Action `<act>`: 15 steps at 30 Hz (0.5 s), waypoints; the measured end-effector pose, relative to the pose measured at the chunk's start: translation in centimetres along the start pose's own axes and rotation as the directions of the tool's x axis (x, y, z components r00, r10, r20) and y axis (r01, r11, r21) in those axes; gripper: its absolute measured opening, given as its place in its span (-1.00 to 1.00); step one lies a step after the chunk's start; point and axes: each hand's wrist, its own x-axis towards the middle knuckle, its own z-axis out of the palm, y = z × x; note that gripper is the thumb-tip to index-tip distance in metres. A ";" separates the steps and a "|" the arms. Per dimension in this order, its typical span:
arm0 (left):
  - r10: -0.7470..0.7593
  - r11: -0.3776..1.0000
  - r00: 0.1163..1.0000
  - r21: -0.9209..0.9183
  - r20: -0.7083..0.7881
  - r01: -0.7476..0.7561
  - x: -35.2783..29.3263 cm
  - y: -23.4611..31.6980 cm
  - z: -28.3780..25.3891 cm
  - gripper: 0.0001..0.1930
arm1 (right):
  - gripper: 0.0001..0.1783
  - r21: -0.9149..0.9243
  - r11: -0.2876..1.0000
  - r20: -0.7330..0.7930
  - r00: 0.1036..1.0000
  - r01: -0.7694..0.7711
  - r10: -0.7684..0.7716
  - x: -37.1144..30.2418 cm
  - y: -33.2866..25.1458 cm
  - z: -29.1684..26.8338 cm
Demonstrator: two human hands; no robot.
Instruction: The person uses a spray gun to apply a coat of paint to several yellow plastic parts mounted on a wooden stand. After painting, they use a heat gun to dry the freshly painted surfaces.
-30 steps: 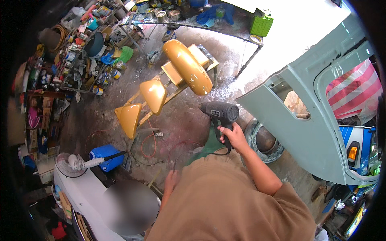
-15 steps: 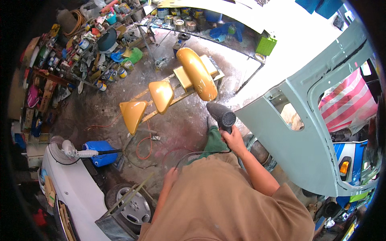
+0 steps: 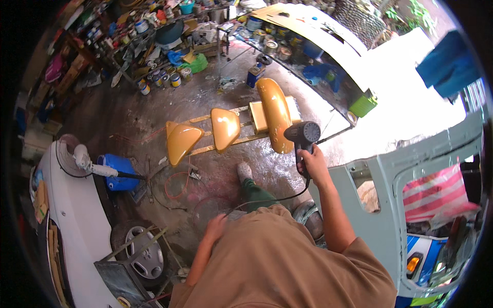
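Note:
My right hand [image 3: 314,163] grips the handle of a black hair dryer [image 3: 304,132], held up beside the lower end of a long, curved, glossy gold fender [image 3: 275,110]. Whether dryer and fender touch cannot be told. Two gold side panels, a middle one [image 3: 225,129] and a left one [image 3: 184,141], lie on a low frame with paint-stained rails [image 3: 203,150]. From the dryer a black cord [image 3: 272,199] runs across my waist to my left hand [image 3: 215,226], whose fingers close around it; my shirt partly hides them.
A grey-green vehicle body panel [image 3: 359,236] stands close on my right. To the left are a white car body [image 3: 77,205], a wheel [image 3: 146,256], a fan [image 3: 82,159] and a blue container [image 3: 117,172]. Cluttered shelves and a table with paint cans [image 3: 270,47] stand beyond.
My right hand has raised the dryer and moved it slightly right and forward, closer to the fender's end. The view has shifted, and one foot now shows stepped forward. My left hand stays at my waist.

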 end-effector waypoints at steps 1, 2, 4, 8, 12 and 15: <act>0.003 1.000 1.000 -0.002 0.005 -0.003 0.5 0.2 -0.1 -0.68 | -0.70 0.034 0.999 0.025 0.999 -0.041 0.040 1.2 -1.1 0.0; 0.002 1.000 1.000 -0.002 0.012 -0.002 0.9 1.3 -0.6 -0.68 | -0.70 0.067 0.994 0.053 0.995 -0.088 0.084 1.8 -3.5 0.6; 0.007 1.000 1.000 -0.007 0.025 -0.007 2.4 3.7 -1.7 -0.68 | -0.72 0.049 0.998 0.049 0.998 -0.028 0.026 5.4 -4.4 0.7; 0.023 0.998 1.000 -0.055 -0.021 -0.024 4.8 4.2 -2.6 -0.69 | -0.78 0.039 0.999 0.114 0.994 -0.004 -0.001 12.0 -8.8 3.3; -0.061 0.985 0.997 -0.157 0.056 0.069 7.6 9.0 -4.8 -0.69 | -0.78 -0.117 0.990 0.050 0.996 0.082 -0.077 20.3 -10.9 5.8; 0.087 0.976 0.995 -0.196 -0.039 -0.093 9.5 10.1 -4.8 -0.69 | -0.79 -0.191 0.976 0.047 0.994 0.107 -0.100 24.8 -13.2 8.0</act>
